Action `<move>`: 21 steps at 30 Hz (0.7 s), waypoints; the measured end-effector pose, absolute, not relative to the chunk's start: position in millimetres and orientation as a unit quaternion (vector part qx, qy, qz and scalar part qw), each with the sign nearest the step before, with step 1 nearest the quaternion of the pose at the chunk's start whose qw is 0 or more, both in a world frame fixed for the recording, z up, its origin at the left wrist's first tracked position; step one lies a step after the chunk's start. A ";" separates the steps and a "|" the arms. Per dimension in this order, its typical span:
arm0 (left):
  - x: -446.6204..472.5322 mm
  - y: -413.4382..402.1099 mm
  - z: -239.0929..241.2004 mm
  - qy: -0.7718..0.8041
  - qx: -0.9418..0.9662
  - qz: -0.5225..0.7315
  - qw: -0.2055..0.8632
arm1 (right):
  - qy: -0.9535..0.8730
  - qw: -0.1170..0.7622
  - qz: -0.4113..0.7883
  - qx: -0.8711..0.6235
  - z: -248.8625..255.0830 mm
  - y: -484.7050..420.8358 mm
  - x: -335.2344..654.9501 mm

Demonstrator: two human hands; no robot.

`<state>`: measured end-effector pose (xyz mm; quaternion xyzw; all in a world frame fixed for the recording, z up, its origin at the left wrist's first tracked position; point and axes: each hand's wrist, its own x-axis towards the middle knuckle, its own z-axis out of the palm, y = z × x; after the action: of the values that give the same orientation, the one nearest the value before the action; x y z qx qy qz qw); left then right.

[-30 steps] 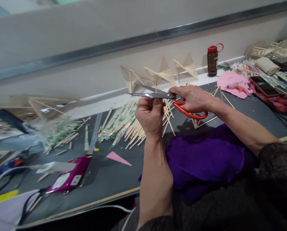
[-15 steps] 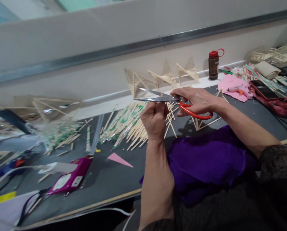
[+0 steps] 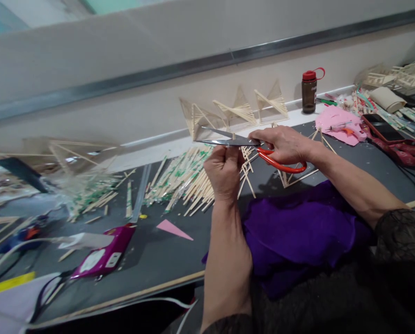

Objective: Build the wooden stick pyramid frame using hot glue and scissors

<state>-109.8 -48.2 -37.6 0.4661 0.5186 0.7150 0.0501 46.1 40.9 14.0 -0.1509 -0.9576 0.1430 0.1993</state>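
My right hand (image 3: 282,144) grips a pair of scissors (image 3: 280,164) by the orange-red handles. The blades stand apart and point left. My left hand (image 3: 224,169) is closed just below them, pinching a thin wooden stick (image 3: 234,136) whose short end pokes up between the blades. The rest of that stick is hidden by my fingers. Behind and under my hands, a heap of wooden sticks (image 3: 198,188), some in clear and green wrapping, lies on the dark table (image 3: 172,264). A stick frame (image 3: 303,177) stands beneath my right wrist.
Three stick models (image 3: 236,113) line the wall beside a brown bottle (image 3: 308,95). Purple cloth (image 3: 298,227) covers my lap area. A pink paper triangle (image 3: 174,229) and a magenta power box (image 3: 106,255) lie left. Right are a glue gun (image 3: 348,131) and a phone (image 3: 382,127).
The scissor blades look slightly closer together around the stick. Both hands stay almost in place, and the view has shifted a little.
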 end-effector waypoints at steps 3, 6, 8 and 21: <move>-113.7 -47.0 -41.2 0.522 0.470 0.710 0.044 | -0.957 0.201 0.139 -0.154 12.5 41.1 44.3; -116.2 -46.7 -43.1 0.522 0.477 0.706 0.045 | -0.958 0.198 0.136 -0.155 11.2 41.9 42.8; -115.2 -47.7 -41.7 0.512 0.477 0.712 0.056 | -0.958 0.200 0.126 -0.163 9.6 43.2 41.6; -99.9 -46.6 -29.2 0.499 0.412 0.750 0.136 | -0.934 0.274 0.100 -0.208 12.4 41.4 40.9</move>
<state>-99.9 -46.6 -29.2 0.4116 0.4993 0.7502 0.1359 40.9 41.4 12.4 -0.2077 -0.9336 0.1003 0.2744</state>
